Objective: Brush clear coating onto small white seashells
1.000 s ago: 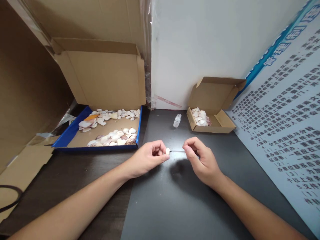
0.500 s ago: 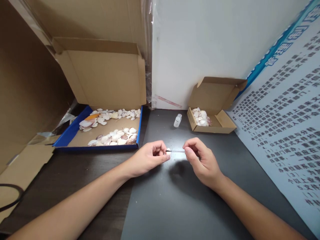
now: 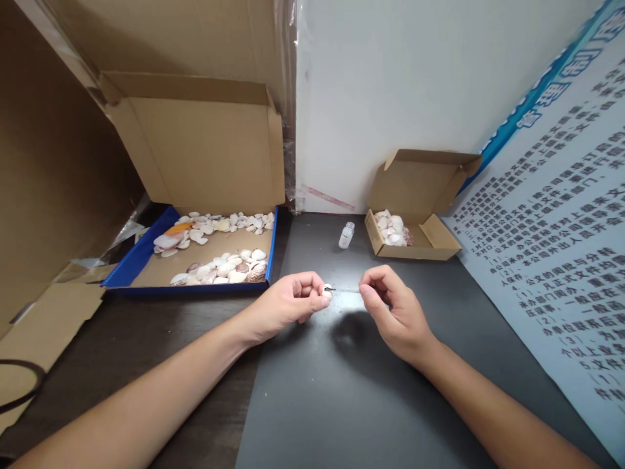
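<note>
My left hand (image 3: 297, 299) pinches a small whitish seashell (image 3: 327, 294) between thumb and fingers, just above the dark mat. From the right, my right hand (image 3: 390, 306) grips the end of a thin, pale brush (image 3: 347, 290). Its dark tip lies over the shell's face, seemingly touching it. Behind the hands a small clear glass bottle (image 3: 346, 236) stands on the mat, its content whitish.
At left, an open blue-edged cardboard box (image 3: 188, 286) holds many shells in two groups. A smaller open carton (image 3: 439, 244) with white shells stands back right. A white panel (image 3: 390, 78) and a printed sheet (image 3: 551, 215) border the grey mat (image 3: 312, 417).
The shell has turned in my left fingers, showing more of its ribbed face. The brush has risen slightly and its dark tip now lies across the shell.
</note>
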Motion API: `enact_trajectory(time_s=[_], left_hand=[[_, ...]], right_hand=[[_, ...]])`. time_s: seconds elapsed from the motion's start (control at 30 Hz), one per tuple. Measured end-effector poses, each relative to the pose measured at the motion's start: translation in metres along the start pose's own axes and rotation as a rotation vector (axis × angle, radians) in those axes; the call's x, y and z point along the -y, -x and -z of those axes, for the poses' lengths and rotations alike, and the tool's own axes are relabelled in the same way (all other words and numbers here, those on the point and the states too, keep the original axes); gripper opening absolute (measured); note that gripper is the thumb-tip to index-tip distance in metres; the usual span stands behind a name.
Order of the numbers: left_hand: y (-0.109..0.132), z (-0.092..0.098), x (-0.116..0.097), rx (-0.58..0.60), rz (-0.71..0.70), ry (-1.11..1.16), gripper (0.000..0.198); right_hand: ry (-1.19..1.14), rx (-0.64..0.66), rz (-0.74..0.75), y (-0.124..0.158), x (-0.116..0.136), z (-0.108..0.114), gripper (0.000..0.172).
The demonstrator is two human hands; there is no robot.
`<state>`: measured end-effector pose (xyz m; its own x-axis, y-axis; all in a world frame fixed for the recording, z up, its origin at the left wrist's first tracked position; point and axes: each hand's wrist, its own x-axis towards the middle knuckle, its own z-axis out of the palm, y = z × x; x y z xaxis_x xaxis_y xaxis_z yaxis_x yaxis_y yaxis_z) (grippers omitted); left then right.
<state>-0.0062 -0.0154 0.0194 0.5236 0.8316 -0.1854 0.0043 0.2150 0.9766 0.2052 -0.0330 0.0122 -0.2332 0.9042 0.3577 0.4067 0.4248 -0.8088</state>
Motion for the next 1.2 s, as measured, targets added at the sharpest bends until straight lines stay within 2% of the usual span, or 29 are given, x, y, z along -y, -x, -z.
enact_trajectory(time_s=[0.2,0.43,0.63,0.87,1.1,1.2], left_hand=[[0.0013,-0.0014,-0.0016,0.023,0.006,-0.01,0.037],[-0.001,0.0028,0.0037,0.007,-0.014,0.074,0.031],[-0.0015,0.003,0.0041,0.014,-0.026,0.071,0.027],[-0.0024,0.0048,0.0068,0.001,-0.075,0.052,0.023],[-0.0011,0.0041,0.005,-0.011,-0.126,-0.064,0.022],[-0.0009,0.0038,0.0045,-0.018,-0.138,-0.087,0.021]], right_hand=[[-0.022,0.091,-0.025,0.001,-0.0006,-0.0023,0.005],[-0.045,0.067,0.023,0.0002,0.0006,0.0003,0.007],[-0.054,0.107,0.047,0.0015,0.0004,0.0003,0.006],[-0.07,0.011,0.037,0.0025,-0.0009,0.0021,0.011],[0.006,0.025,0.034,-0.0001,0.0005,0.0,0.008],[0.037,-0.007,0.024,-0.0011,0.0009,0.0017,0.009]])
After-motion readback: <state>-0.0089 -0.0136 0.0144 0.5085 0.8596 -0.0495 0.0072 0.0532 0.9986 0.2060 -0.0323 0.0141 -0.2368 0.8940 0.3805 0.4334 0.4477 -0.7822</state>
